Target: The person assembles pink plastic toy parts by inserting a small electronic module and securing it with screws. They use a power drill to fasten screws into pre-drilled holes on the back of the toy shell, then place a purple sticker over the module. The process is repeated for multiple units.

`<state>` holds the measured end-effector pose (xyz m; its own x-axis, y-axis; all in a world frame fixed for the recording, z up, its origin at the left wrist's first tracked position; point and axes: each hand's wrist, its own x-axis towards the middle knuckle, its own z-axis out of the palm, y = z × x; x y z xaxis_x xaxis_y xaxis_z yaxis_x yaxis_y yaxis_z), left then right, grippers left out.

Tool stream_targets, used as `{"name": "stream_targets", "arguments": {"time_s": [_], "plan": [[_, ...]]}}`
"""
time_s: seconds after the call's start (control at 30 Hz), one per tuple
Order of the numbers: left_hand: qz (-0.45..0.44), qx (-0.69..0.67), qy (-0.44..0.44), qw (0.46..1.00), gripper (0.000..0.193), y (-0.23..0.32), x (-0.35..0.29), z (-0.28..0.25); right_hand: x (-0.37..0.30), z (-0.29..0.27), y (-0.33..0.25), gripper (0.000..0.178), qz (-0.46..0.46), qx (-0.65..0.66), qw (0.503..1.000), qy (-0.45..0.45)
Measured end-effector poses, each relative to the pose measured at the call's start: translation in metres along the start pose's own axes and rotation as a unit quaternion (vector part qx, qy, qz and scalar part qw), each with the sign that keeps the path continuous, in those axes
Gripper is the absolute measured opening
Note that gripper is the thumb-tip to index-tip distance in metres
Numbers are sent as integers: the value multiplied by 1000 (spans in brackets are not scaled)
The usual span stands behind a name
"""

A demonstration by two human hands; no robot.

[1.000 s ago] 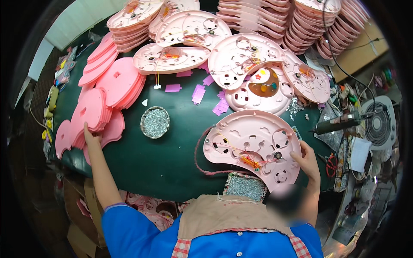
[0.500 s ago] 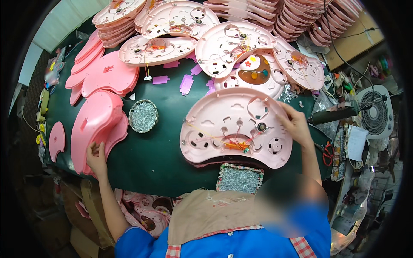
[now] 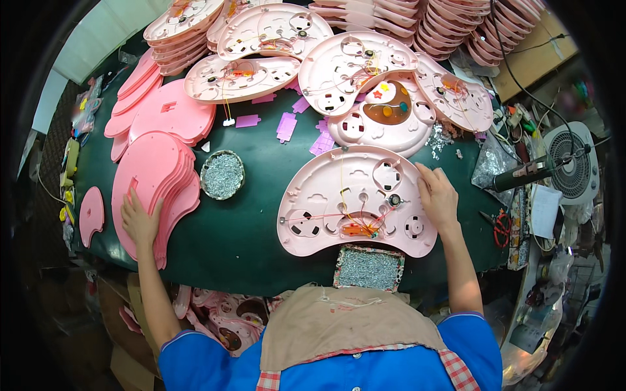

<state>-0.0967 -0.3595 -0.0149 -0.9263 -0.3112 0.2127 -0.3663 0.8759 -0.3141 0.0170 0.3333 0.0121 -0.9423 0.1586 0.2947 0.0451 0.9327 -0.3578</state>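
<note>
A light pink, bean-shaped plastic shell [image 3: 319,176] lies hollow side up in front of me. Inside it are a small round speaker, thin wires and an orange part. At its right rim, my right hand [image 3: 439,199] is closed on the edge with bent fingers. On the left, my left hand [image 3: 139,220] lies with spread fingers on the top piece of a stack of darker pink, curved plastic panels [image 3: 147,163]. Between the two stands a round container of small silvery screws [image 3: 222,174]. A rectangular tray of similar screws [image 3: 369,268] sits at the shell's near edge.
More wired shells [image 3: 355,68] and tall shell stacks fill the back of the green table [image 3: 261,228]. Purple plastic pieces [image 3: 285,126] lie scattered behind the shell. To the right are a dark-handled tool [image 3: 515,176], red-handled pliers [image 3: 501,228] and a white fan [image 3: 572,163].
The light pink shell has come down from a tilt to lie flatter. My left hand has moved from the panel stack's near edge onto its top, and the stack's panels sit more evenly.
</note>
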Motion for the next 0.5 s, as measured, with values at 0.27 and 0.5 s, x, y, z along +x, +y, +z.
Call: {"name": "stream_targets", "arguments": {"time_s": [0.27, 0.5], "plan": [[184, -237, 67, 952, 73, -37, 0, -25, 0, 42, -150, 28, -260, 107, 955, -89], [56, -782, -27, 620, 70, 11, -45, -120, 9, 35, -164, 8, -174, 428, 884, -75]]}}
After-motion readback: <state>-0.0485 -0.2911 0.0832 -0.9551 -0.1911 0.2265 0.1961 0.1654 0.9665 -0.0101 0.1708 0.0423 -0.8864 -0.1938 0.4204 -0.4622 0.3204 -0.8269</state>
